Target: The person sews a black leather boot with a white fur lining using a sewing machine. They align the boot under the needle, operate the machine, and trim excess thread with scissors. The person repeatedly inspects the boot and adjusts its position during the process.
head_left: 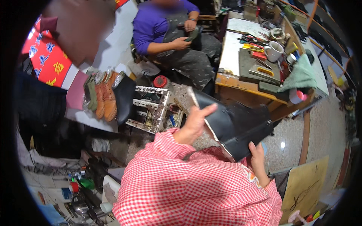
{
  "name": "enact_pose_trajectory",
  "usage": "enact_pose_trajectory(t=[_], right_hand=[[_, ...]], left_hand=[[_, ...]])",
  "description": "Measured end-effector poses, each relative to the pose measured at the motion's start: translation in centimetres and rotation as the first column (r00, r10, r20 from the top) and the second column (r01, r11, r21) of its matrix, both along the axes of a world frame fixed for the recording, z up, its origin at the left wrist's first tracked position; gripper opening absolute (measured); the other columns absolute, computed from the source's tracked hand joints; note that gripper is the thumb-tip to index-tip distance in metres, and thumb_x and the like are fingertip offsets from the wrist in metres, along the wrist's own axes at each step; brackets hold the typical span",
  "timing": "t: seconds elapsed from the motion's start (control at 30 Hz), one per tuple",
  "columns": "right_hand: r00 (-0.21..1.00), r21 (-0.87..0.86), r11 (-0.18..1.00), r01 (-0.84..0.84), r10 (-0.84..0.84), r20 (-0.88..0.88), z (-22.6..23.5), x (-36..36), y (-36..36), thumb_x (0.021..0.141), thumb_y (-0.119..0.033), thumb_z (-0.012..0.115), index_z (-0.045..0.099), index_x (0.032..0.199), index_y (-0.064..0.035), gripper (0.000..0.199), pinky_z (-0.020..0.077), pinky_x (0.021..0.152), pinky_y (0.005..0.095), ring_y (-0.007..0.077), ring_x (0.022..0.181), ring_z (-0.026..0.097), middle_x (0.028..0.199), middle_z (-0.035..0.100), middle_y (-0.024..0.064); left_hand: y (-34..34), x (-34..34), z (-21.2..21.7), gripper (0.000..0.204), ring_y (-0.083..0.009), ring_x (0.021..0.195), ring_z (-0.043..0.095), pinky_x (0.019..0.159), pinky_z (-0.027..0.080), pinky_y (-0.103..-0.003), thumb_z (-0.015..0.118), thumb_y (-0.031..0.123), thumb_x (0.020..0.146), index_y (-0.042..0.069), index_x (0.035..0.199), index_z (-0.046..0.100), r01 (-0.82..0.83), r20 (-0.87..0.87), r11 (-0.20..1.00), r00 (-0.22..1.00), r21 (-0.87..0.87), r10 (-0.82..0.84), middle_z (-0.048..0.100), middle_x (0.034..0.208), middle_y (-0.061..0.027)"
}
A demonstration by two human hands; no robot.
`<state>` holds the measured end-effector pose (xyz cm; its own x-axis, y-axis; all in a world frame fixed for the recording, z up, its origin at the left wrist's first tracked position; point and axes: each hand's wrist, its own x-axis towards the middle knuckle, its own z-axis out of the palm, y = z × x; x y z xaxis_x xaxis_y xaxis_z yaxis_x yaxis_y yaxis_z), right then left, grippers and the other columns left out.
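At the upper left of the frame hangs one red banner point(47, 56) with blue and yellow characters on it. To its right, left of centre, a row of about four or five shoes point(102, 96) stands upright against a pale board (green, tan and orange ones, then a black one), and beside them sits one silver-framed tray point(151, 107) of small tools.

At centre, the left hand point(194, 122) rises from a red-checked sleeve, thumb raised and fingers curled against the left edge of one black boot upper point(233, 126), which is held tilted in mid-frame. The right hand point(257, 152) grips the boot's lower right edge, fingers closed on it.

At top centre a second person in a purple top holds one dark shoe point(193, 34) in both hands. On the wooden workbench point(241, 84) at upper right stand one white mug point(274, 51) and one roll of tape point(278, 33).
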<state>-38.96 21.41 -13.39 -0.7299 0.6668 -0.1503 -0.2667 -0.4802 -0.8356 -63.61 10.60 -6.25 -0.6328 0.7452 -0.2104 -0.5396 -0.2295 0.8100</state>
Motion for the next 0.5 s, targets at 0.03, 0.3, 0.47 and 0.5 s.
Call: enact_pose_trajectory(t=[0.03,0.3,0.47,0.5], right_hand=[[0.997,-0.114,0.993,0.028,-0.036,-0.071,0.1,-0.6,-0.2,0.086,-0.015,0.066,0.041,0.133,0.0020,0.055,0.0361,0.104,0.0339,0.0196,0.118,0.049,0.130,0.052,0.0111],[0.967,0.000,0.968,0.251,-0.251,0.032,-1.2,2.9,-0.6,0.085,-0.011,0.068,0.043,0.131,-0.0005,0.053,0.0390,0.102,0.0334,0.0177,0.115,0.052,0.126,0.055,0.0077],[0.915,-0.123,0.912,0.390,-0.399,-0.056,-3.1,6.8,-1.5,0.087,-0.015,0.067,0.041,0.136,-0.0006,0.058,0.0332,0.107,0.0347,0.0195,0.122,0.048,0.133,0.051,0.0072],[0.898,-0.122,0.897,0.425,-0.435,-0.067,-3.6,7.7,-1.8,0.088,-0.018,0.068,0.044,0.134,-0.0003,0.055,0.0375,0.103,0.0334,0.0162,0.117,0.051,0.126,0.057,0.0066]], left_hand=[[-0.1,0.0,0.4,0.022,-0.0217,0.085,0.067,0.080,0.056,-0.035,0.065,0.008,0.086,-0.004,0.105,0.061,-0.041,0.015,0.999,0.999,0.002,0.041,0.068,0.096,-0.0133],[3.3,2.1,-1.9,0.030,-0.0285,0.099,0.063,0.091,0.050,-0.042,0.059,0.004,0.089,-0.004,0.117,0.054,0.125,0.191,0.992,0.974,-0.006,-0.121,0.063,0.110,-0.0151],[4.8,4.8,-4.0,0.039,-0.0256,0.114,0.054,0.101,0.040,-0.045,0.044,0.039,0.099,0.007,0.118,0.057,0.398,0.152,0.890,0.888,0.224,-0.435,0.060,0.119,-0.0076],[5.5,4.8,-4.4,0.038,-0.0249,0.116,0.054,0.101,0.041,-0.044,0.046,0.037,0.099,0.007,0.120,0.055,0.489,0.149,0.829,0.829,0.271,-0.538,0.060,0.120,-0.0077]])
